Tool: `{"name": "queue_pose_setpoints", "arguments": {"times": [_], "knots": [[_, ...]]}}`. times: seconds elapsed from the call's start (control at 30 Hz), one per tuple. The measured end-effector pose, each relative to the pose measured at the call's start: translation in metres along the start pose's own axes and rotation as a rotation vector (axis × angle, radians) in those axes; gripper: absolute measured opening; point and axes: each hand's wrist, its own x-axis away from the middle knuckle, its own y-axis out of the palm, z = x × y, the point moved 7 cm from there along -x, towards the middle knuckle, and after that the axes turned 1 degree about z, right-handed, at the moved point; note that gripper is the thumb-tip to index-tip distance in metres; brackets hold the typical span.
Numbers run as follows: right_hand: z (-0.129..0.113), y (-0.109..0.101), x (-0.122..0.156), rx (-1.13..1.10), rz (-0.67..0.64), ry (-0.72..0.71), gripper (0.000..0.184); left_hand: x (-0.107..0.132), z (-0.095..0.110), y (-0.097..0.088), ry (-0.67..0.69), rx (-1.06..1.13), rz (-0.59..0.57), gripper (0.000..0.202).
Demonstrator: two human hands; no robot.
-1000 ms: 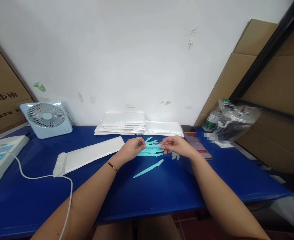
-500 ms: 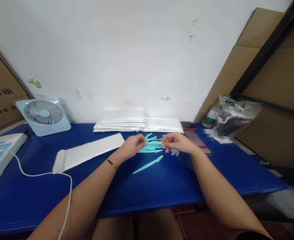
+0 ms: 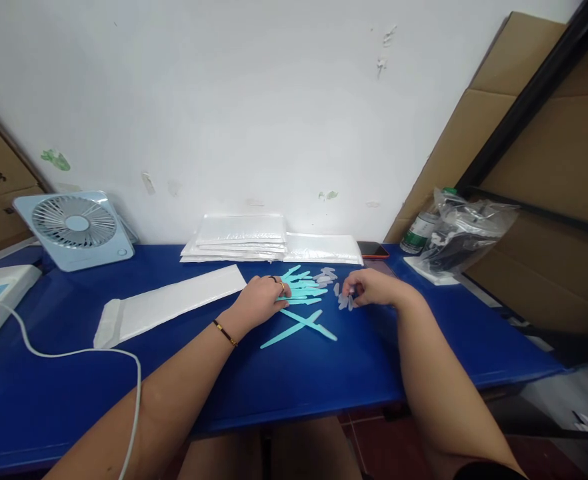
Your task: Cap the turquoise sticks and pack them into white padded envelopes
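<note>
My left hand (image 3: pixel 265 297) lies at the left end of a heap of turquoise eyebrow razors (image 3: pixel 304 291), its fingers curled onto their handles. Two more razors lie crossed in front of the heap, one (image 3: pixel 288 335) running up to the right and the other (image 3: pixel 323 330) down to the right. On the right, my right hand (image 3: pixel 369 288) has its fingertips bunched over several small translucent blade caps (image 3: pixel 344 301). Whatever is between those fingertips is too small to make out. More caps (image 3: pixel 325 276) lie loosely piled beyond, beside the razor tips.
A white padded envelope (image 3: pixel 174 301) lies left of my left hand. Stacked envelopes (image 3: pixel 241 230) stand along the wall, with a phone (image 3: pixel 374 250) beside them. A fan (image 3: pixel 77 227), power strip (image 3: pixel 4 293) and white cable (image 3: pixel 74 353) are left; a bottle (image 3: pixel 421 232) and plastic bag (image 3: pixel 467 230) right.
My hands have moved apart: the right one went right to the caps, the left stayed at the heap. A second razor now lies across the one in front.
</note>
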Motion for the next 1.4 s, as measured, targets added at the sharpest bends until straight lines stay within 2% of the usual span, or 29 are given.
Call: {"name": "queue_pose_setpoints", "arguments": {"times": [0.1, 0.2, 0.4, 0.6, 0.77, 1.03, 1.13, 1.23, 1.33, 1.4], "knots": [[0.010, 0.003, -0.001, 0.079, -0.038, 0.027, 0.018, -0.002, 0.001, 0.000, 0.018, -0.092, -0.014, 0.016], [0.010, 0.004, -0.001, 0.012, -0.044, 0.060, 0.017, -0.003, 0.005, -0.001, 0.034, -0.148, -0.028, 0.020], [-0.008, 0.006, -0.001, -0.190, -0.014, 0.023, 0.027, -0.002, 0.008, -0.003, 0.082, -0.139, 0.010, 0.024], [-0.023, 0.013, -0.007, -0.263, -0.009, -0.072, 0.020, -0.002, 0.006, -0.007, 0.057, -0.100, 0.013, 0.024], [-0.030, 0.017, -0.009, -0.222, 0.009, -0.132, 0.018, -0.002, 0.008, -0.007, 0.064, -0.078, 0.002, 0.023], [-0.048, 0.021, -0.010, -0.160, 0.055, -0.193, 0.017, -0.001, 0.012, -0.006, 0.113, -0.083, 0.049, 0.023], [-0.053, 0.023, -0.009, -0.174, 0.013, -0.217, 0.019, 0.001, 0.014, -0.004, 0.120, -0.046, 0.025, 0.025], [-0.048, 0.020, -0.007, -0.191, -0.005, -0.193, 0.019, 0.001, 0.013, -0.002, 0.116, -0.026, -0.017, 0.026], [-0.037, 0.010, -0.007, -0.093, 0.098, -0.153, 0.016, 0.000, 0.004, -0.003, 0.064, -0.111, 0.006, 0.019], [-0.033, 0.009, -0.009, 0.013, 0.121, -0.165, 0.018, -0.001, -0.002, -0.004, 0.026, -0.179, 0.033, 0.017]]}}
